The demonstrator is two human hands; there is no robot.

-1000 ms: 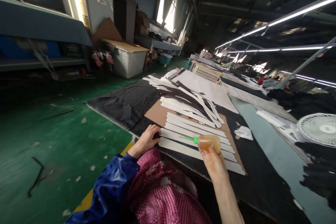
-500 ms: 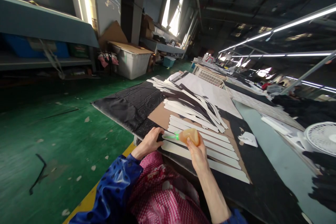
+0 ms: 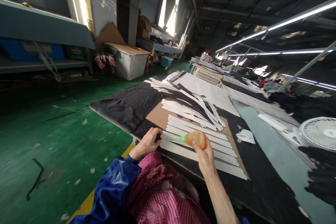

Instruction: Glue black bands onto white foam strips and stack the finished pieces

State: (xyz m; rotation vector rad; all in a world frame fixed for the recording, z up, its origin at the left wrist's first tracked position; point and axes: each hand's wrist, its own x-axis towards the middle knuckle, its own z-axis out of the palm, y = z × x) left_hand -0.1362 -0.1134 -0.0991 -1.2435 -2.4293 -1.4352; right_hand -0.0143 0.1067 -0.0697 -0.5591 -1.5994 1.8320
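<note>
My right hand (image 3: 206, 154) is wrapped round a squeeze glue bottle (image 3: 194, 139) with amber contents. Its thin green nozzle points left, over the pale strips near the front of the board. At the left ends of those strips rests my left hand (image 3: 147, 143), thumb and fingers apart, fingertips at the strip edge. Several long white strips (image 3: 203, 162) lie side by side on a brown board (image 3: 157, 114). Behind them is a loose pile of white and dark strips (image 3: 183, 99), some curling over one another.
A black cover (image 3: 118, 103) lies under the board on the table. To the right are a crumpled white scrap (image 3: 245, 136) and a white fan (image 3: 319, 133). A slatted crate (image 3: 206, 76) stands farther back. Green floor (image 3: 65, 140) runs along the left, with a grey bin (image 3: 131, 63).
My right hand has drawn the glue bottle to the right, so its nozzle is farther from my left hand. The left hand stays at the strip ends. The view has shifted slightly.
</note>
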